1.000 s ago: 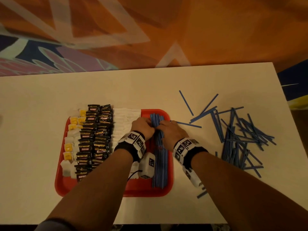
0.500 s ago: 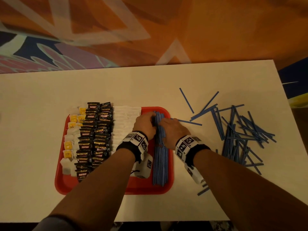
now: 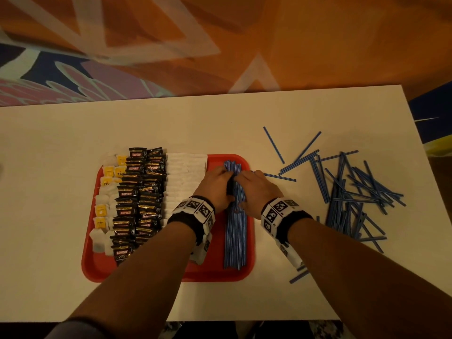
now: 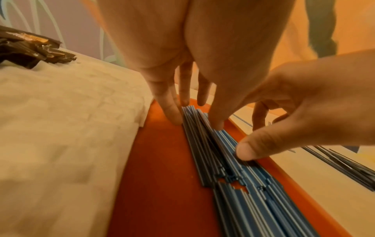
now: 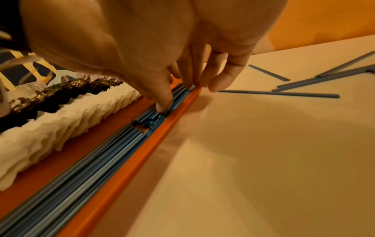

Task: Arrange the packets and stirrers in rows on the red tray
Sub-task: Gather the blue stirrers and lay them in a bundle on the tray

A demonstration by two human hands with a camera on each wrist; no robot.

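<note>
A red tray (image 3: pixel 97 267) holds rows running front to back: tea bags (image 3: pixel 105 211), black coffee packets (image 3: pixel 139 199), white packets (image 3: pixel 182 177) and blue stirrers (image 3: pixel 235 236) along its right side. My left hand (image 3: pixel 223 178) has straight fingers against the left side and top of the far stirrer bundle (image 4: pixel 194 118). My right hand (image 3: pixel 244 182) meets it from the right. Its thumb (image 4: pixel 246 150) presses down on the stirrers (image 5: pixel 81 160), and its fingers (image 5: pixel 221 80) reach over the tray rim (image 5: pixel 142 152).
Many loose blue stirrers (image 3: pixel 354 196) lie scattered on the white table (image 3: pixel 61 148) to the right of the tray. One (image 3: pixel 278 177) lies just past my right hand, and a couple (image 3: pixel 299 276) under my right forearm. The table's right edge is near the pile.
Both hands stay on the far stirrer bundle, with only small shifts of the fingers along it. Nothing was picked up or let go.
</note>
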